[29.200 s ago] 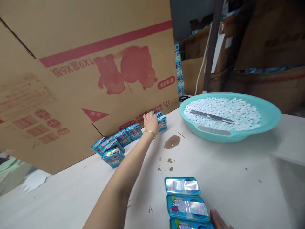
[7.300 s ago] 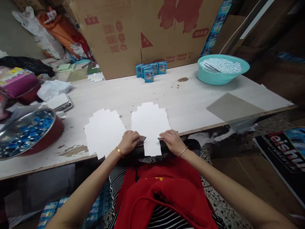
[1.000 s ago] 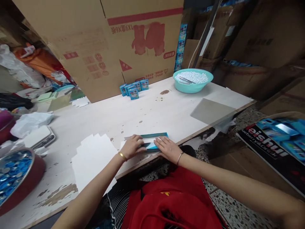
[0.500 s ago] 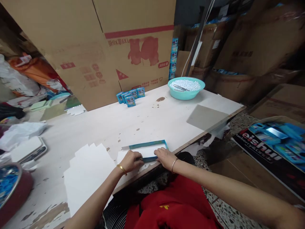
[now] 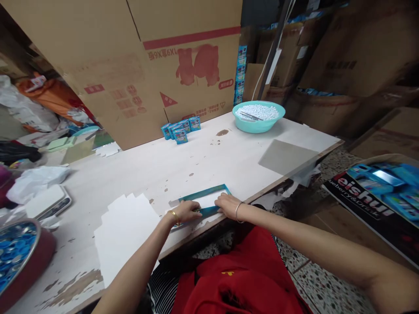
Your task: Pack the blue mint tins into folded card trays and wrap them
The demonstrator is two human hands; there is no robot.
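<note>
A shallow cardboard box (image 5: 204, 190), blue on its walls and white inside, lies near the table's front edge. My left hand (image 5: 186, 211) is closed on the near wall at the left end. Toward the right end, my right hand (image 5: 226, 204) grips the same near wall, its fingers bent over the edge. That near wall stands raised between my hands, and parts of it are hidden behind my fingers. Left of the box lies a fanned stack of white paper sheets (image 5: 126, 235).
A turquoise basin (image 5: 258, 126) of small white pieces stands at the back right, tweezers on top. Several small blue packets (image 5: 181, 136) stand before a large carton (image 5: 193, 96). A red bowl (image 5: 46, 253) and a white scale (image 5: 46, 200) are at left. A grey sheet (image 5: 284, 157) overhangs the right edge.
The near wall of the box now shows more of its blue face between my hands. My left hand has shifted slightly right and up. The view has moved a little.
</note>
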